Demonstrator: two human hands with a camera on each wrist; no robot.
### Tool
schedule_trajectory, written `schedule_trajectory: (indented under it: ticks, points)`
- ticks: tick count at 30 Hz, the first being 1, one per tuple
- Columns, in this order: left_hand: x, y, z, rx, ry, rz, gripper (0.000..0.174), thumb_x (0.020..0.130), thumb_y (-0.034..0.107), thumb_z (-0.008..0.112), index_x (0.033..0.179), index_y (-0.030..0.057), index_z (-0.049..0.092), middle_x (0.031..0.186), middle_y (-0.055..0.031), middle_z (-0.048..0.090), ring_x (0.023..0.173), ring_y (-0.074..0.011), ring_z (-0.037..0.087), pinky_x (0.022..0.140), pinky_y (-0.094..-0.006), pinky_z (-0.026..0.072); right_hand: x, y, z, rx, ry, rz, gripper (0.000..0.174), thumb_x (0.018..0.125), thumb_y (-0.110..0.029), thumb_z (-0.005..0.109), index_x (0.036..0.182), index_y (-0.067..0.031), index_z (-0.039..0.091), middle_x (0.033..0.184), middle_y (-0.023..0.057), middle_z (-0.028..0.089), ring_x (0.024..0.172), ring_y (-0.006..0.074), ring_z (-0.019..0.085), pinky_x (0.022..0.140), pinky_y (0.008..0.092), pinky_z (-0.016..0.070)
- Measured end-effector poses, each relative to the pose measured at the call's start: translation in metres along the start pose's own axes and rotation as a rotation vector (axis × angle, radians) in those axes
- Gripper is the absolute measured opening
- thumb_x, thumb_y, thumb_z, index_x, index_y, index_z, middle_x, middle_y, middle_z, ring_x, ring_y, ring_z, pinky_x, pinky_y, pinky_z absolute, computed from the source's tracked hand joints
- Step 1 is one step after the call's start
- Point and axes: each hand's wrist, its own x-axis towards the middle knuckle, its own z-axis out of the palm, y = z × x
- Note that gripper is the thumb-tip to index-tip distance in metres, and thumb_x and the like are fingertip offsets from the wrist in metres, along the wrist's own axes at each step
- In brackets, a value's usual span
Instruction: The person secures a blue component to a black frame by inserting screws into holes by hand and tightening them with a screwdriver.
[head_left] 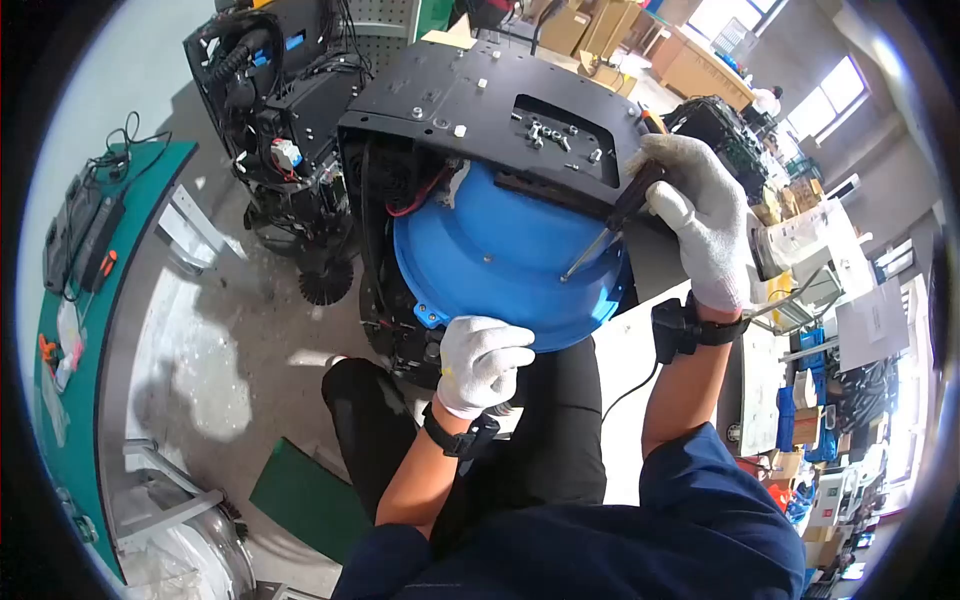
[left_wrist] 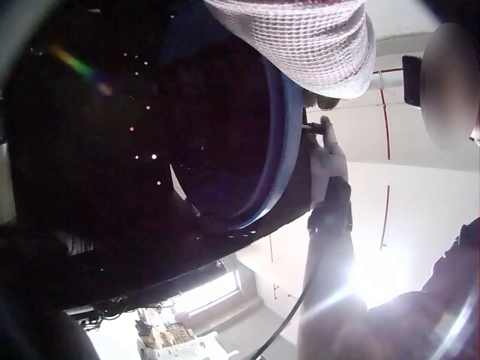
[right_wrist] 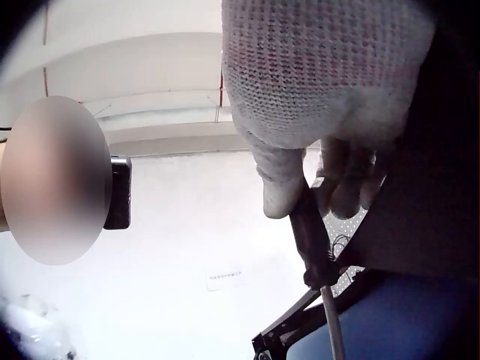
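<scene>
My right hand [head_left: 700, 205], in a white knit glove, grips the dark handle of a screwdriver [head_left: 598, 240]. Its metal shaft slants down to the left, the tip at a small spot on a round blue cover [head_left: 480, 255]. The right wrist view shows thumb and fingers around the screwdriver [right_wrist: 309, 232]. At the cover's near rim is my gloved left hand [head_left: 482, 365], fingers curled; I cannot tell whether they hold anything. In the left wrist view its glove [left_wrist: 315, 45] overlaps the blue rim [left_wrist: 283, 142]. The cover is set in a black machine body.
Loose screws and bolts [head_left: 555, 135] lie in a recess of the black top plate [head_left: 430, 95]. Another black machine [head_left: 290, 130] with hanging wires stands at the left. Beyond it is a green-topped bench [head_left: 90, 320] with an orange-handled tool [head_left: 107, 265]. A black cable [head_left: 632, 390] hangs near my right wrist.
</scene>
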Motion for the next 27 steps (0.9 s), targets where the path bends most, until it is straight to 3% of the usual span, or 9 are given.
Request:
schedule_trajectory:
  ticks: [6, 8, 12, 15, 18, 20, 21, 23, 27]
  points:
    - [-0.001, 0.006, 0.003, -0.009, 0.02, -0.01, 0.029, 0.066, -0.005, 0.066, 0.086, 0.017, 0.067, 0.098, 0.0013, 0.072, 0.08, -0.0203, 0.067, 0.069, -0.0347, 0.0493, -0.001, -0.01, 0.001, 0.061, -0.017, 0.042, 0.031, 0.088, -0.001, 0.066, 0.117, 0.0072, 0.066, 0.107, 0.0127, 0.067, 0.102, 0.0174, 0.064, 0.094, 0.0312, 0.0509]
    - [0.0, 0.006, 0.001, -0.03, 0.005, -0.022, 0.03, 0.066, -0.005, 0.066, 0.086, 0.0172, 0.067, 0.098, 0.0016, 0.072, 0.081, -0.0203, 0.067, 0.07, -0.0347, 0.0493, 0.0, -0.007, 0.005, -0.056, 0.019, -0.089, 0.027, 0.086, 0.001, 0.067, 0.112, 0.0065, 0.068, 0.105, 0.0108, 0.067, 0.098, 0.0166, 0.064, 0.09, 0.0296, 0.0509]
    - [0.0, 0.003, 0.0, -0.011, 0.002, -0.008, 0.03, 0.066, -0.005, 0.066, 0.086, 0.0174, 0.067, 0.099, 0.0014, 0.072, 0.082, -0.0205, 0.067, 0.07, -0.0351, 0.0496, 0.001, 0.0, -0.002, -0.113, 0.013, -0.111, 0.026, 0.084, 0.001, 0.068, 0.109, 0.0062, 0.069, 0.105, 0.0101, 0.067, 0.096, 0.0161, 0.063, 0.088, 0.0284, 0.0506]
    - [0.0, 0.001, -0.001, -0.011, -0.005, -0.005, 0.03, 0.065, -0.004, 0.066, 0.086, 0.0173, 0.067, 0.099, 0.0012, 0.072, 0.083, -0.0208, 0.067, 0.07, -0.0355, 0.0498, 0.0, -0.002, -0.001, -0.01, -0.031, -0.103, 0.025, 0.086, 0.0, 0.067, 0.111, 0.0065, 0.068, 0.106, 0.0113, 0.068, 0.098, 0.0162, 0.064, 0.09, 0.0291, 0.0512]
    - [-0.002, 0.001, 0.0, -0.018, -0.004, -0.006, 0.03, 0.065, -0.003, 0.066, 0.086, 0.0173, 0.067, 0.099, 0.0011, 0.072, 0.083, -0.021, 0.067, 0.069, -0.0357, 0.0498, -0.001, -0.008, 0.004, 0.075, 0.035, 0.032, 0.027, 0.089, -0.002, 0.066, 0.114, 0.0068, 0.066, 0.108, 0.0127, 0.069, 0.1, 0.0166, 0.065, 0.092, 0.0301, 0.0517]
    - [-0.003, 0.001, 0.002, -0.007, 0.019, -0.011, 0.01, 0.084, 0.011, 0.059, 0.081, 0.0163, 0.068, 0.094, -0.0005, 0.073, 0.08, -0.0216, 0.066, 0.072, -0.0369, 0.0492, -0.001, -0.003, 0.001, 0.088, 0.001, 0.015, 0.029, 0.091, -0.004, 0.064, 0.118, 0.0073, 0.064, 0.11, 0.0143, 0.07, 0.102, 0.0173, 0.065, 0.094, 0.0315, 0.0519]
    - [-0.002, 0.001, 0.002, -0.006, 0.019, -0.011, 0.01, 0.084, 0.011, 0.059, 0.081, 0.0163, 0.068, 0.094, -0.0005, 0.073, 0.08, -0.0216, 0.066, 0.072, -0.0369, 0.0492, -0.001, -0.005, 0.002, 0.088, 0.0, 0.015, 0.029, 0.091, -0.004, 0.064, 0.118, 0.0073, 0.064, 0.11, 0.0143, 0.07, 0.102, 0.0173, 0.065, 0.094, 0.0315, 0.0519]
    - [-0.001, 0.001, -0.001, -0.023, -0.004, -0.008, 0.03, 0.064, -0.003, 0.066, 0.086, 0.0175, 0.068, 0.099, 0.0011, 0.072, 0.083, -0.0211, 0.067, 0.069, -0.0354, 0.0496, -0.001, -0.009, 0.004, 0.055, 0.015, 0.02, 0.03, 0.089, -0.003, 0.066, 0.117, 0.0064, 0.065, 0.107, 0.0114, 0.07, 0.1, 0.0164, 0.065, 0.093, 0.0306, 0.0515]
    - [0.0, 0.001, 0.0, -0.001, 0.012, -0.002, 0.03, 0.064, -0.004, 0.066, 0.086, 0.0174, 0.067, 0.098, 0.001, 0.072, 0.082, -0.0208, 0.067, 0.069, -0.0351, 0.0495, 0.002, 0.0, 0.002, -0.043, 0.046, -0.087, 0.032, 0.086, -0.003, 0.069, 0.117, 0.0043, 0.067, 0.102, 0.008, 0.069, 0.095, 0.0144, 0.064, 0.089, 0.029, 0.051]
